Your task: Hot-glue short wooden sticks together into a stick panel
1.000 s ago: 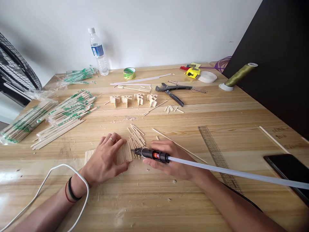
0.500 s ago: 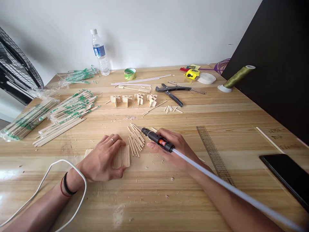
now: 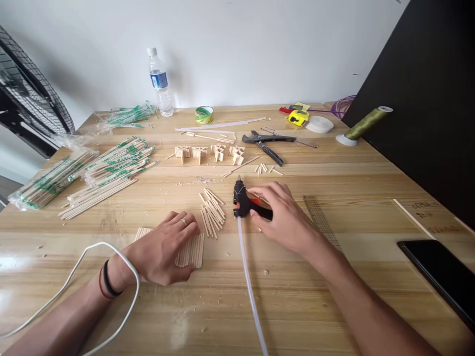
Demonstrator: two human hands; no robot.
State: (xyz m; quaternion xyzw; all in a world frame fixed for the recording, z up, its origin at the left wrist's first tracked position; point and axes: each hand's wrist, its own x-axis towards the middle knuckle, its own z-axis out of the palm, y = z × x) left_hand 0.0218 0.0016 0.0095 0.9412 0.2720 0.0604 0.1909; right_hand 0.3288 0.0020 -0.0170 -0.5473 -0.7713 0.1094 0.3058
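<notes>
My left hand point(image 3: 165, 249) spans a flat row of short wooden sticks point(image 3: 192, 251) laid side by side. Its fingers are at the far edge and its thumb at the near edge; the palm hides the row's middle. A black hot glue gun point(image 3: 241, 200) with an orange trigger lies on its side, nozzle pointing away and a long clear glue stick point(image 3: 248, 291) trailing from its back. Around its handle are the thumb and fingers of my right hand point(image 3: 280, 210). Loose cut sticks point(image 3: 213, 212) form a pile between the row and the gun.
Several small stick assemblies point(image 3: 200, 154) stand beyond the pile, near black cutters point(image 3: 265, 146). Bundled sticks point(image 3: 115, 163) lie left, below a water bottle point(image 3: 160, 84). A ruler point(image 3: 322, 222) and phone point(image 3: 438, 277) are right. A white cable point(image 3: 79, 269) loops over my left wrist.
My right hand has turned the glue gun from pointing up-left to pointing straight away, and moved slightly right. My left hand stays over the row of sticks.
</notes>
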